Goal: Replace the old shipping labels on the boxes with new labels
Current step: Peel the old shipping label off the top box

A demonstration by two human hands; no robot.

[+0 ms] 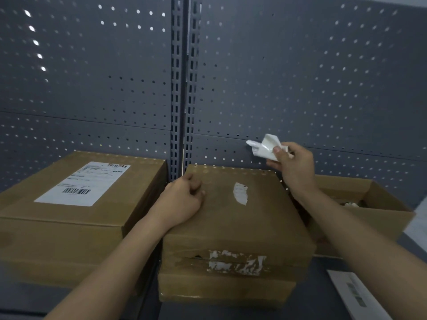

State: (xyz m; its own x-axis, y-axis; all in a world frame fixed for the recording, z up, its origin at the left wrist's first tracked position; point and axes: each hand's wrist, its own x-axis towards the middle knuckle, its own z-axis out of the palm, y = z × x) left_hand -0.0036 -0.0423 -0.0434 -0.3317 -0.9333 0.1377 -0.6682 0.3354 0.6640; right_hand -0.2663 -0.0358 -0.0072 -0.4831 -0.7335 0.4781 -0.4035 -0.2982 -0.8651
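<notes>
One crumpled white label (265,147), pinched in the right hand (293,162), raised above the far right corner of the middle box (231,227). Torn white remnant (240,193) stuck on that box's top. Left hand (182,202) rests on the top near its left edge, fingers curled, grasping nothing. Left box (57,227) bears an intact barcode label (83,183). Open box (381,218) at right; printed sheet (355,294) lower right.
</notes>
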